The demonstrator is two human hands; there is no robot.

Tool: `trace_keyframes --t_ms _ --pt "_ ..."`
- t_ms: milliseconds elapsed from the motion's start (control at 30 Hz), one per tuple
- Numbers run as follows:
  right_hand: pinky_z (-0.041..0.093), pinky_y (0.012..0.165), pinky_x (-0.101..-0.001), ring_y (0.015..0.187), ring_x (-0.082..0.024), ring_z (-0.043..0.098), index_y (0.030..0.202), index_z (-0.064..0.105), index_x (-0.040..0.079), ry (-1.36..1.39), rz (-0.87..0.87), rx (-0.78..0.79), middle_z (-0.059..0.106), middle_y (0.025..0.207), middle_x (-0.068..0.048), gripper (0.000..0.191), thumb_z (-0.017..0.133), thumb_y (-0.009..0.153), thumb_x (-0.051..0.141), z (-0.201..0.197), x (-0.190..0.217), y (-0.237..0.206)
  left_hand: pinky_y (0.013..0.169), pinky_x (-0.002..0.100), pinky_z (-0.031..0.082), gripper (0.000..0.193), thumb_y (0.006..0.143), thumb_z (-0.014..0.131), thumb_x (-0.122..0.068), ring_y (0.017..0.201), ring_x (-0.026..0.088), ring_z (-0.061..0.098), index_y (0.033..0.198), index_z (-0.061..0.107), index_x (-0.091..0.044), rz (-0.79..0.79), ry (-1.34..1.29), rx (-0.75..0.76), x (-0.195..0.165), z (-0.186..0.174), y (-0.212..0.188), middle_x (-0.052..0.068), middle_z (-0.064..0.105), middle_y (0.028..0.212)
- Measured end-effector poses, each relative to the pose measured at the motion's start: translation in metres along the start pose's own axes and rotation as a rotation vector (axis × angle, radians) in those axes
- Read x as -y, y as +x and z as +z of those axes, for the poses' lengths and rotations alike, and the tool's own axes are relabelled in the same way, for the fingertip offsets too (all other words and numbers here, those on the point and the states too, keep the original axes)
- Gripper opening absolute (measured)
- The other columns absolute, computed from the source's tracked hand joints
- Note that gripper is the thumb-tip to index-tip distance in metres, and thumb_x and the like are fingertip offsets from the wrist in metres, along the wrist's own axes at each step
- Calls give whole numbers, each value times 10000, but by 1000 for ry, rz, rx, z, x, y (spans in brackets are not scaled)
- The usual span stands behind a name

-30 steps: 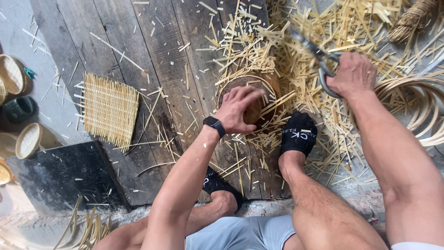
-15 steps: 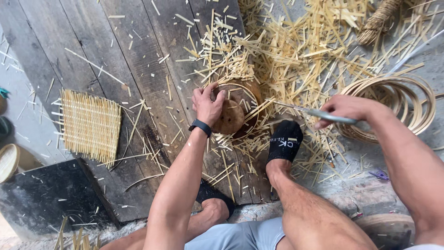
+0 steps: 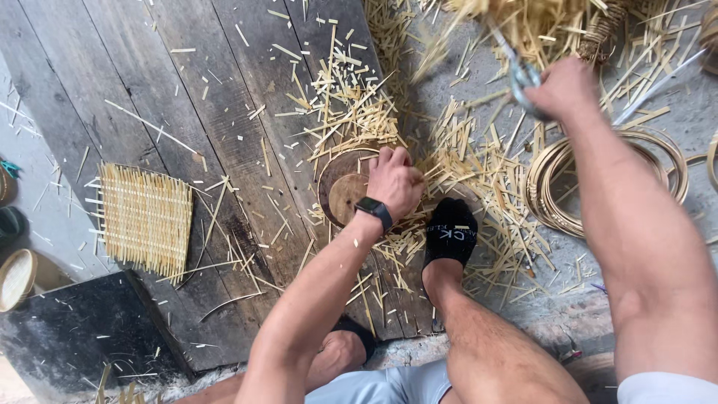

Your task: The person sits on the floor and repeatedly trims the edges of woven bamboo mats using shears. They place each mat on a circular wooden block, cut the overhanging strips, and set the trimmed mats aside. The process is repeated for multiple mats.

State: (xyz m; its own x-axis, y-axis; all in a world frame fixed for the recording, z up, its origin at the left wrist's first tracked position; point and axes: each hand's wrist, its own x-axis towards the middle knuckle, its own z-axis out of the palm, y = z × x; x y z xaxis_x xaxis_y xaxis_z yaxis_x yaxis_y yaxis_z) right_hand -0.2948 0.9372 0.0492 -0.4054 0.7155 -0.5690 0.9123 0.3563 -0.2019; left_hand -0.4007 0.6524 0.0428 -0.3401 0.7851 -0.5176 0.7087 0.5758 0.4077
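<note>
At frame centre, a round wooden block [image 3: 346, 191] is pressed under the left hand [image 3: 394, 182], fingers curled; upper right, metal shears [image 3: 518, 69] are gripped in the right hand's [image 3: 566, 88] closed fingers, apparently mid-trimming; realignment over the block seems required.

Soft even daylight, faint shadows, no glare; motion blur on right hand [image 3: 566, 87], top edge.

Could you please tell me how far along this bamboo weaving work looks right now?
Done: one flat woven mat lies finished on the boards. In hand: the left hand presses on a round wooden block; the right hand grips a metal tool. Left: loose bamboo strips and coiled hoops lie unused.
</note>
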Motion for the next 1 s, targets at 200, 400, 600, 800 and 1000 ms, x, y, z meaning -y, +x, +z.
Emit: trace_keyframes --t_ms 200,400,600,800,1000 --pt "554 798 -415 826 -208 641 1042 711 69 220 12 1 664 965 -100 416 889 739 291 57 5 -49 653 326 522 615 871 862 -347 793 263 621 1312 724 59 -25 -1441 -199 17 -92 73 281 722 1037" --pt "600 862 -342 915 -166 714 1125 734 114 556 -167 246 743 1036 -70 319 770 863 291 102 43 -92 581 312 482 385 919 769 -431 644 148 516 853 698 -58 -250 -232 -363 86 -103 42 101 679 833" --pt "576 786 -294 835 -137 718 1085 749 47 660 -299 271 773 931 -73 307 813 865 252 137 78 -114 765 378 585 363 901 743 -441 781 186 714 1065 802 -123 -406 -697 -460 103 -32 -11 -8 716 841" --pt "537 651 -275 696 -106 661 932 784 32 724 -230 202 759 802 -61 204 860 812 178 145 66 -111 860 405 530 311 783 837 -423 959 257 655 955 847 -165 -402 -652 -365 64 -23 8 91 654 981" --pt "526 612 -274 656 -99 639 867 781 30 739 -161 234 744 763 -56 168 867 790 151 144 65 -107 854 437 493 279 742 858 -433 965 271 646 890 847 -197 -416 -555 -444 52 -22 9 94 667 922"
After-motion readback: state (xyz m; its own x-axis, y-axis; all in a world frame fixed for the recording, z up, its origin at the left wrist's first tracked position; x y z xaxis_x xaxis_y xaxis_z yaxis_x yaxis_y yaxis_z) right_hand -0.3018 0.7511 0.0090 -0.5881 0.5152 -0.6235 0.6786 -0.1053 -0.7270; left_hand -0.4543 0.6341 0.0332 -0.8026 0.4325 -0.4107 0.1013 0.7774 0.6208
